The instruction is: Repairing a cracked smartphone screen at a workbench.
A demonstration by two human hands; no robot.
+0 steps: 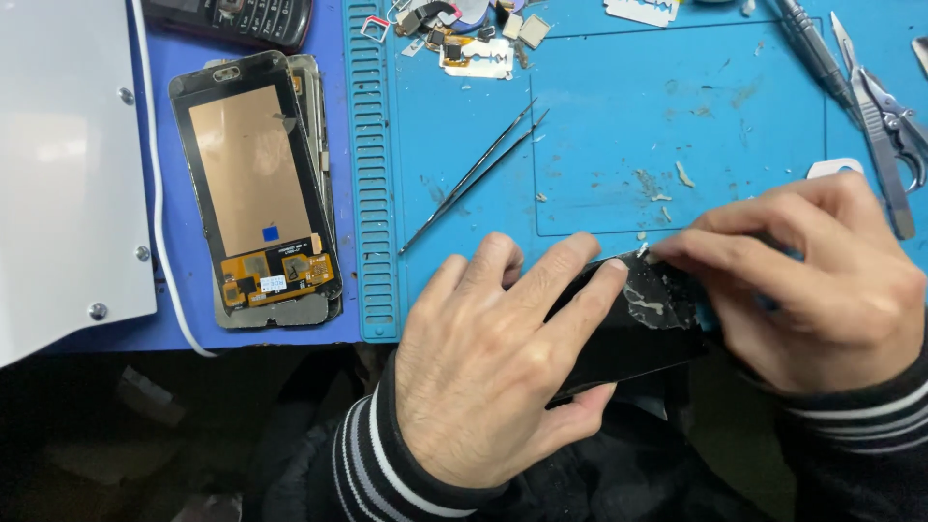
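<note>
Scraping looks like the step in hand: the left hand (483, 362) clamps a flat black glass phone panel (628, 324) at the near edge of the blue silicone work mat (619, 145), fingers spread over its face and thumb beneath. The right hand (822, 280) has fingertips pinched together on the panel's far corner, where whitish adhesive residue (650, 302) sits under them. Any blade is hidden. Clearing more calls for steady, shallow pressure.

A blue work mat (619, 116) carries black tweezers (474, 174), scissors (884, 126), razor blades (478, 60) and a stacked phone screen (256, 184)
</note>
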